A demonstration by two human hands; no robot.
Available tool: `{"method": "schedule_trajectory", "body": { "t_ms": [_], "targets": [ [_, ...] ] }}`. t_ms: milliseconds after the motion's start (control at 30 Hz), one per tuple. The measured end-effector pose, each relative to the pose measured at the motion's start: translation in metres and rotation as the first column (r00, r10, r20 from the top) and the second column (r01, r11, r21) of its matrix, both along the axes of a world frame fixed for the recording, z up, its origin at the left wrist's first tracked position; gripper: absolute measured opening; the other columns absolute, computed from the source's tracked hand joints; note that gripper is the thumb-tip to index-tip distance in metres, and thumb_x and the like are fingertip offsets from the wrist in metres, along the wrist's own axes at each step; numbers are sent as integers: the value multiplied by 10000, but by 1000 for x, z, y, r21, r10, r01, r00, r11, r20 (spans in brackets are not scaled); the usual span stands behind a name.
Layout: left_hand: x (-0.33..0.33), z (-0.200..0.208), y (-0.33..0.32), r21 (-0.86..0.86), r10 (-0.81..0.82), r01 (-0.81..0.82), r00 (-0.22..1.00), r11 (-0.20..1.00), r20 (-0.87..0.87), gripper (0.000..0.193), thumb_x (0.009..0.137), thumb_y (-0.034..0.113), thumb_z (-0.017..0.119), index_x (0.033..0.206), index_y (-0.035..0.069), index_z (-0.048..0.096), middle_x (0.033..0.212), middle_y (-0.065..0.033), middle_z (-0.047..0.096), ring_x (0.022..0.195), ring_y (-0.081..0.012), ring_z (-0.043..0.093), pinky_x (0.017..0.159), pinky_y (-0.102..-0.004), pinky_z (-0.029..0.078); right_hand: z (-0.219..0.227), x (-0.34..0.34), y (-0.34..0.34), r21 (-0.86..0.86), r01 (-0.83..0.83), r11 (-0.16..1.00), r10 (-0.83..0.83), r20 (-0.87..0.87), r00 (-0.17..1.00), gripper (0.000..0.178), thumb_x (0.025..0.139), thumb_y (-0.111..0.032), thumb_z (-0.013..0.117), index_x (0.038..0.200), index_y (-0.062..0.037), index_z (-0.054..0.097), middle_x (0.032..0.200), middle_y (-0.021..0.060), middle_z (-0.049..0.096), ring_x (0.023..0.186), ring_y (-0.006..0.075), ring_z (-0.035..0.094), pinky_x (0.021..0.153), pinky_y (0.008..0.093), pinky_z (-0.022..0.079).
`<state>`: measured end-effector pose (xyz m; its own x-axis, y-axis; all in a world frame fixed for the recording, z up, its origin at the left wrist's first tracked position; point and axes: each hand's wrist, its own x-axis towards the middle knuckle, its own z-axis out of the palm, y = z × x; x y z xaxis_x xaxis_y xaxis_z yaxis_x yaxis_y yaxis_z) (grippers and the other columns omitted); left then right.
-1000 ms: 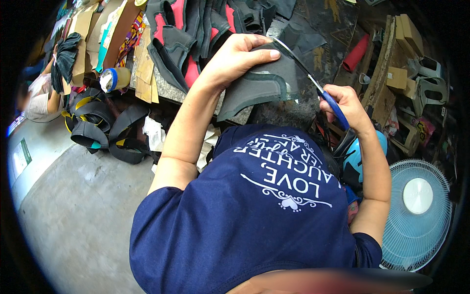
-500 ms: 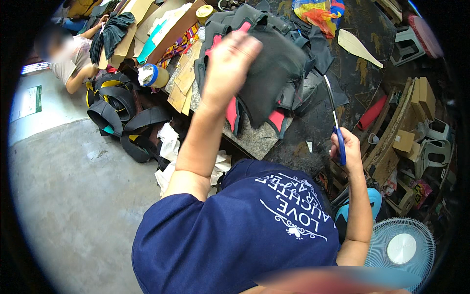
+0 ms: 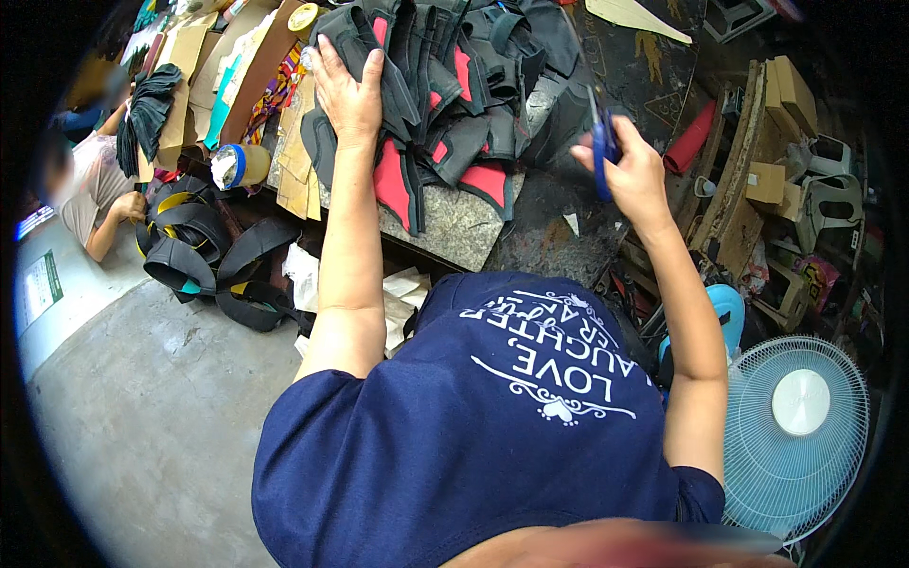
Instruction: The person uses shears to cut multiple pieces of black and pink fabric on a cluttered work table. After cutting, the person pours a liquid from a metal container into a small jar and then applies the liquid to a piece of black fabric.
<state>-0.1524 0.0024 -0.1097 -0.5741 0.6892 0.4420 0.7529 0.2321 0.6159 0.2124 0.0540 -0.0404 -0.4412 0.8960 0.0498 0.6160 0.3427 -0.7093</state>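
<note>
My left hand point(image 3: 348, 99) lies against the left side of a pile of black fabric pieces point(image 3: 445, 95), fingers stretched out and thumb apart. Under its fingers is a dark cut piece point(image 3: 352, 40). Several pieces in the pile show pink-red undersides point(image 3: 393, 185); they overlap loosely at the table's edge. To the right of the pile, my right hand point(image 3: 636, 172) is closed around the blue handles of a pair of scissors point(image 3: 600, 156). The scissor blades point away from me, over the dark tabletop, and touch no fabric that I can make out.
A jar with a blue rim point(image 3: 248, 165) and cardboard pieces point(image 3: 299, 166) are left of the pile. Black straps point(image 3: 194, 251) hang below them. Another person point(image 3: 90, 180) handles dark strips at far left. A fan point(image 3: 795, 445) stands at lower right, wooden shelving point(image 3: 734, 208) above it.
The view has shifted. My left hand has come down from above the pile onto its left side. The broad black piece on top no longer covers the pile, and more pink-red shows.
</note>
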Motion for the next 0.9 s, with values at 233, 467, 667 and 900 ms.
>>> {"method": "schedule_trajectory", "body": {
  "t_ms": [233,467,667,900],
  "targets": [
    [2,33,-32,-17,-11,10,997,1000,-82,899,899,611,524,1528,51,210,1554,-302,152,1439,-441,176,1168,-489,163,5,-42,-9,345,-348,872,287,215,933,407,685,-147,771,1040,-131,573,829,88,612,810,289,629,716,402,510],
    [62,58,-77,195,-34,113,928,974,-371,737,862,476,639,1406,37,407,1467,-254,334,1333,-410,350,1106,-500,275,-2,-19,24,-232,21,972,-114,-398,910,319,759,-43,746,1010,-76,552,886,60,631,793,168,625,746,312,516],
    [154,80,-37,283,-522,499,853,819,7,921,688,411,836,1407,27,408,1458,-239,383,1339,-401,373,1106,-478,305,43,-13,20,-478,-15,878,-374,-707,600,317,780,-20,759,1032,-69,573,937,34,624,857,145,632,793,280,523],
    [172,99,-17,292,-422,483,185,826,888,299,832,152,755,1068,-7,664,944,-30,694,827,-82,628,773,-230,513,57,12,-16,-462,-95,882,-223,-584,780,244,838,-77,737,1014,-52,568,876,24,615,790,97,601,731,238,505]
  ]
}}
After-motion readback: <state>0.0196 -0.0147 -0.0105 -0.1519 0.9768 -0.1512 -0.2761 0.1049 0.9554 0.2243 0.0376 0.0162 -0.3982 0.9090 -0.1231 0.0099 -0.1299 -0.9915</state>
